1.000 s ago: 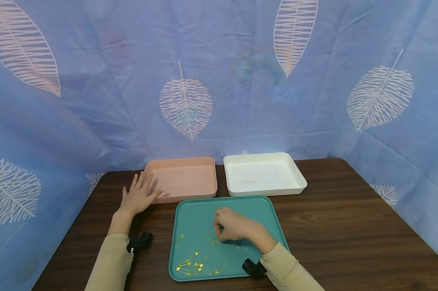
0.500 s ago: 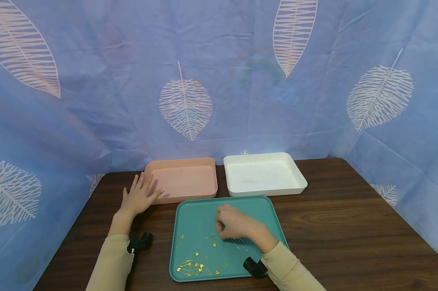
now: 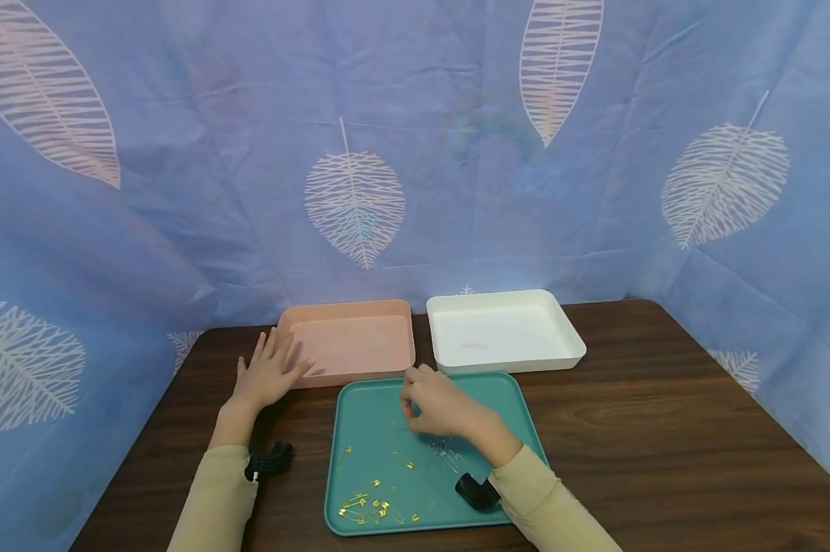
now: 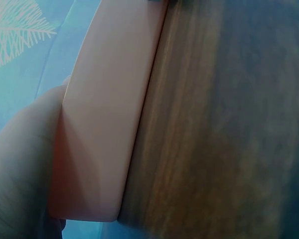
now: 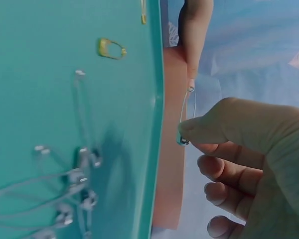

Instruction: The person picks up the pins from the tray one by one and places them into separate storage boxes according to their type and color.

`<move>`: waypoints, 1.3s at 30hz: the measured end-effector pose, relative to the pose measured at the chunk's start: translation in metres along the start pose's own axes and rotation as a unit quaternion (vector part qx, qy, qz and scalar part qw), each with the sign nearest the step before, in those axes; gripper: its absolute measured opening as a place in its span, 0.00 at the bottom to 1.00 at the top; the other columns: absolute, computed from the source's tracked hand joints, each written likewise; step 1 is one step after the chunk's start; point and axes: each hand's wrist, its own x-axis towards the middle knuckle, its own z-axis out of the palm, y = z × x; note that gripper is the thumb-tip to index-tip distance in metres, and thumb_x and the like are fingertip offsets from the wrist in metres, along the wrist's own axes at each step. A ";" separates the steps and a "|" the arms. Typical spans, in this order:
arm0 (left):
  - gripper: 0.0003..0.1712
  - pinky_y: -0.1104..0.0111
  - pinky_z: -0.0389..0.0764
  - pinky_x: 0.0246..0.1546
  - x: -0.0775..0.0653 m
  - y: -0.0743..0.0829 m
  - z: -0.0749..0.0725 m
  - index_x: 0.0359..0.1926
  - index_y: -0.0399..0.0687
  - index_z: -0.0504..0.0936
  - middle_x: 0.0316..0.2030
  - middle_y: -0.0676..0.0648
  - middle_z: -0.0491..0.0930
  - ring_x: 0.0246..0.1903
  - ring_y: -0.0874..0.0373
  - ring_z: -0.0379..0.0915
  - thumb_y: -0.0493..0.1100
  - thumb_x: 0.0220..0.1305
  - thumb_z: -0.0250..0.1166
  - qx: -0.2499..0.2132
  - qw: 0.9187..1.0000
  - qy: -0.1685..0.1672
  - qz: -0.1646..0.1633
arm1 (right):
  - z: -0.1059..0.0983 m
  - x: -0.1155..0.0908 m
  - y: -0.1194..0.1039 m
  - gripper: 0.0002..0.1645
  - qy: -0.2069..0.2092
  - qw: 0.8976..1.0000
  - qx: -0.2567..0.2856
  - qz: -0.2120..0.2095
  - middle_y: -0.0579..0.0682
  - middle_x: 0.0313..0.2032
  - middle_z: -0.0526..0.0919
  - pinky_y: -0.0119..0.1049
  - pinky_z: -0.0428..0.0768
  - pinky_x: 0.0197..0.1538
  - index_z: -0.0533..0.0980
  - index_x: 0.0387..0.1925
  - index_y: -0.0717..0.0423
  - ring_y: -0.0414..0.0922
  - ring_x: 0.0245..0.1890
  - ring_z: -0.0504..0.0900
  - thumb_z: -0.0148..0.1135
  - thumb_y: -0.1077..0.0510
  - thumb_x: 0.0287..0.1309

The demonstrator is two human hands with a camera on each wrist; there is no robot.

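Note:
My right hand (image 3: 442, 402) pinches a silver safety pin (image 5: 182, 141) between thumb and forefinger, above the teal tray (image 3: 369, 418). The other fingers are curled loosely in the right wrist view. Several silver safety pins (image 5: 77, 179) lie in a tangled group on the tray beneath that hand. Gold safety pins (image 3: 364, 509) are scattered over the tray's front left, with a few nearer its middle. My left hand (image 3: 264, 377) rests with spread fingers on the left edge of the pink tray (image 3: 352, 345), its thumb over the near rim.
A white tray (image 3: 503, 337) stands to the right of the pink one, both behind the teal tray. All three are on a dark wood table (image 3: 635, 414). A blue cloth with leaf prints (image 3: 456, 199) hangs behind the table.
My right hand has lifted slightly up and away from the silver group, carrying a silver safety pin. More of the silver group now shows. The left hand stays at the pink tray.

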 end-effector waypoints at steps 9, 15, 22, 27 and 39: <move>0.53 0.27 0.34 0.63 0.000 0.000 0.000 0.78 0.54 0.41 0.77 0.36 0.34 0.76 0.36 0.27 0.76 0.64 0.47 0.002 1.000 -0.002 0.000 | -0.005 0.019 -0.001 0.12 0.033 0.999 -0.038 -0.020 0.44 0.34 0.73 0.31 0.60 0.36 0.74 0.19 0.45 0.40 0.33 0.62 0.69 0.59 0.52; 0.53 0.26 0.34 0.63 -0.001 -0.002 0.001 0.78 0.55 0.42 0.77 0.35 0.35 0.76 0.36 0.28 0.76 0.63 0.46 0.006 1.000 0.002 0.000 | -0.005 0.032 0.007 0.13 0.045 0.998 -0.041 -0.011 0.44 0.34 0.73 0.34 0.61 0.37 0.73 0.19 0.46 0.41 0.33 0.63 0.69 0.59 0.52; 0.53 0.26 0.34 0.63 -0.001 -0.002 0.001 0.78 0.54 0.42 0.77 0.35 0.35 0.76 0.36 0.28 0.76 0.64 0.47 0.002 1.000 0.000 -0.002 | -0.010 0.052 0.020 0.12 0.067 0.996 -0.055 -0.009 0.46 0.36 0.73 0.36 0.61 0.38 0.74 0.21 0.48 0.42 0.35 0.63 0.68 0.59 0.54; 0.53 0.26 0.34 0.63 -0.001 0.000 0.000 0.78 0.53 0.42 0.77 0.34 0.35 0.76 0.36 0.28 0.75 0.64 0.47 0.002 1.000 -0.001 -0.001 | -0.012 0.066 0.027 0.11 0.076 0.995 -0.061 -0.012 0.48 0.37 0.73 0.37 0.62 0.38 0.73 0.22 0.48 0.44 0.36 0.66 0.66 0.60 0.56; 0.53 0.26 0.34 0.63 -0.001 0.000 0.000 0.78 0.53 0.41 0.77 0.35 0.34 0.76 0.36 0.27 0.75 0.64 0.46 0.000 1.000 -0.003 0.001 | -0.007 0.097 0.042 0.12 0.100 0.990 -0.094 -0.023 0.50 0.38 0.75 0.47 0.72 0.57 0.73 0.21 0.51 0.52 0.48 0.73 0.66 0.61 0.56</move>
